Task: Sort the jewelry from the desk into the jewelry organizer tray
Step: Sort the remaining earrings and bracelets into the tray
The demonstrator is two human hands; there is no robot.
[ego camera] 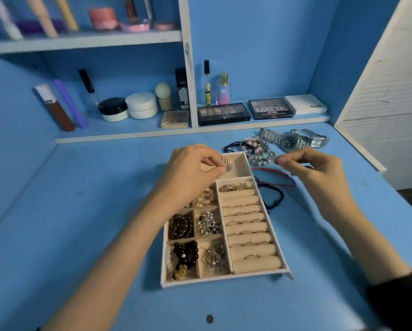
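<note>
A beige jewelry organizer tray (pixel 226 277) lies on the blue desk, with beads in its left compartments and rings in the padded rolls (pixel 248 225) on its right. My left hand (pixel 190 173) hovers over the tray's far compartment, pinching a small dark wing-shaped piece (pixel 227 165). My right hand (pixel 319 173) is to the right of the tray, fingertips pinched on a beaded charm bracelet (pixel 260 151) that lies on the desk. Two silver watches (pixel 293 139) lie behind it. A red cord (pixel 276 174) and a dark braided bracelet (pixel 273 197) lie beside the tray.
Shelves at the back hold makeup palettes (pixel 224 113), cream jars (pixel 141 105), perfume bottles (pixel 222 89) and tubes. A white slatted panel (pixel 386 91) stands at the right. A small brown coin-like disc (pixel 209 318) lies near the desk's front edge.
</note>
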